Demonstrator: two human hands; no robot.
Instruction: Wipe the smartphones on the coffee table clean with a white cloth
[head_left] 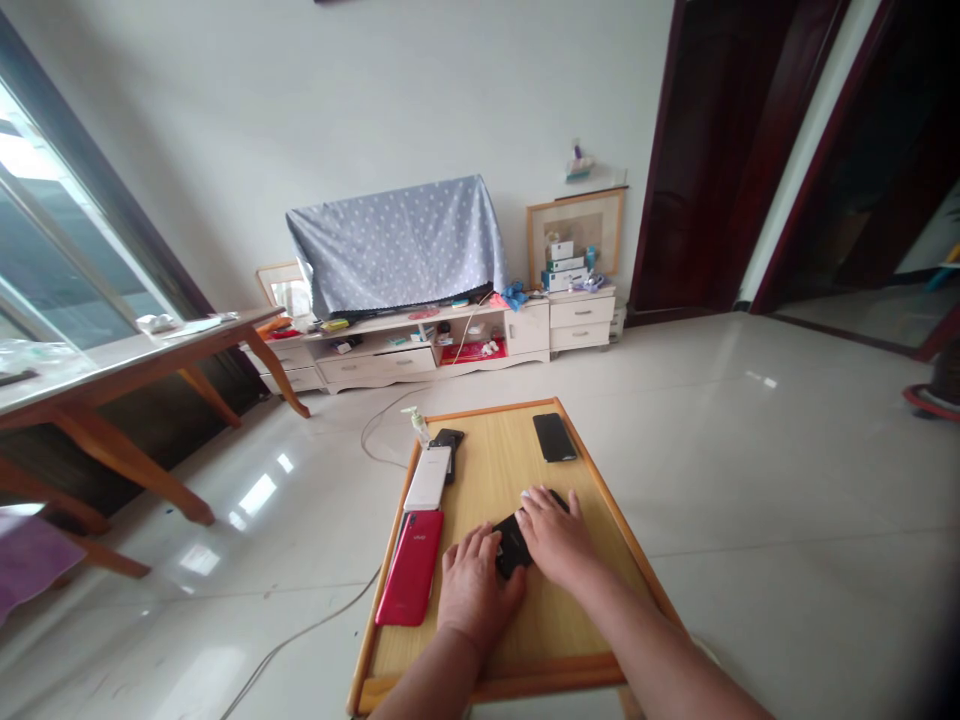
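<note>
A black phone [514, 546] lies aslant on a small wooden table [499, 440], right of the middle and about midway between the far and near edges, with both hands on it. The left hand [474, 580] is clamped on the phone's near-left end, fingers along the upper side and thumb below; the right hand [553, 530] spreads its fingers over the opposite end, though its palm is hidden, so I cannot tell whether it grips or merely rests. Along the table's left edge, a red phone [411, 568] lies nearest the left hand, a pale phone [428, 478] just beyond it, partly covering a black device [451, 440]. A pump bottle [420, 430] stands by the far left corner. A dark phone [554, 437] lies near the far right corner, well apart from the others. Beyond the far edge, a low white cabinet [382, 368] stands against the wall, a spotted cloth [397, 250] draped over something on top, with boxes [564, 280] toward its right end.
</note>
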